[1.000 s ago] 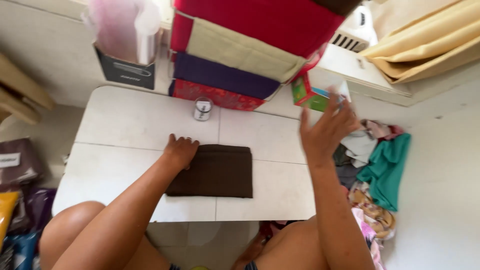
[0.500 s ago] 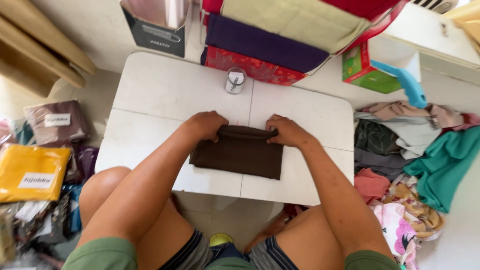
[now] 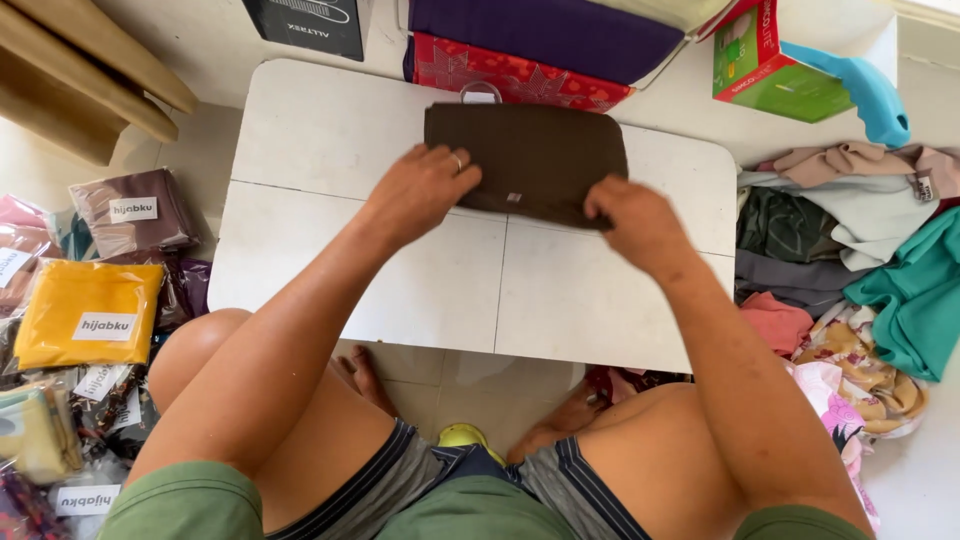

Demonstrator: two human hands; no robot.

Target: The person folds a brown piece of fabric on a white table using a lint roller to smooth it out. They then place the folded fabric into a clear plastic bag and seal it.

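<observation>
Bright, even daylight, strongest at upper right of frame. Low white folding table (image 3: 300, 130) nearly blown out w/ mild glare. Soft shadows under forearms, lower centre. Folded dark brown cloth (image 3: 530, 150) loses detail. Slight wide-angle stretch at edges; focus mostly sharp.

One brown folded cloth (image 3: 527, 160), one white table (image 3: 330, 130), two hands (image 3: 420, 190), one green box (image 3: 775, 70).
</observation>
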